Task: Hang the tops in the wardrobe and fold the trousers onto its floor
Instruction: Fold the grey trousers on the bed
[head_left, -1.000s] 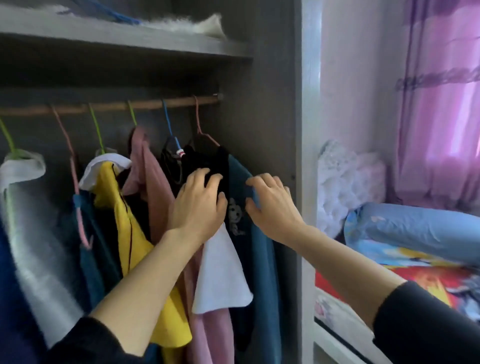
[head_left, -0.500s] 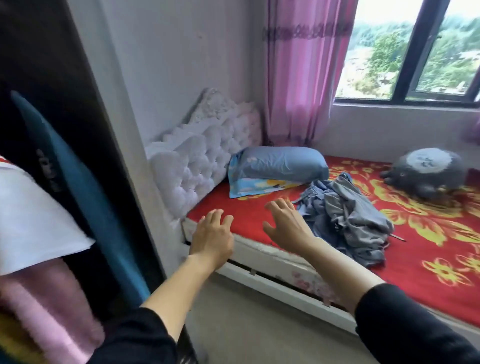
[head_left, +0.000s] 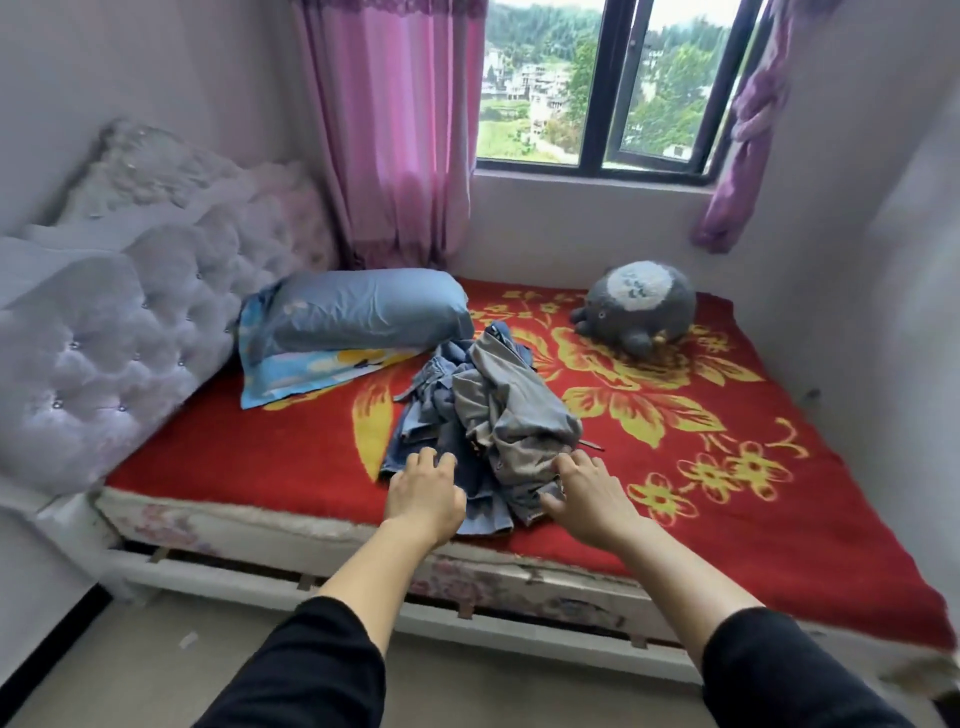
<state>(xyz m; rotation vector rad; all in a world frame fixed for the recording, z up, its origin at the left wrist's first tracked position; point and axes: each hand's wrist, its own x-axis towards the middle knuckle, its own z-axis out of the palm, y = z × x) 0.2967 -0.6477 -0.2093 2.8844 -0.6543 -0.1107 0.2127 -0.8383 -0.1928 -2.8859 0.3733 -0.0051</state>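
On the bed (head_left: 260, 457), under a red blanket with yellow flowers, we log the items by size. The tufted pale headboard (head_left: 104, 338) stands along the bed's left end. A blue pillow (head_left: 363, 312) lies at the far left corner against it. A grey plush toy (head_left: 636, 306) sits at the far edge, below the window (head_left: 597, 83).

The pile of trousers (head_left: 498, 415) lies mid-bed and reaches to the near edge. It is crumpled, not folded. Its long axis runs from the near edge towards the far edge, and its far end almost meets the pillow. Blue denim makes up the left and lower part. A grey pair lies on top to the right. We cannot make out waistbands or leg ends.

The left hand (head_left: 423, 496) is palm down at the pile's near-left corner, fingers apart and loosely curved, tips over the denim. It holds nothing. We cannot tell whether it touches the cloth.

The right hand (head_left: 584, 499) is palm down at the near-right corner, fingers spread, tips at the near end of the grey pair. The thumb points inward towards the denim hem. Nothing is gripped. The two hands flank the pile's near end.
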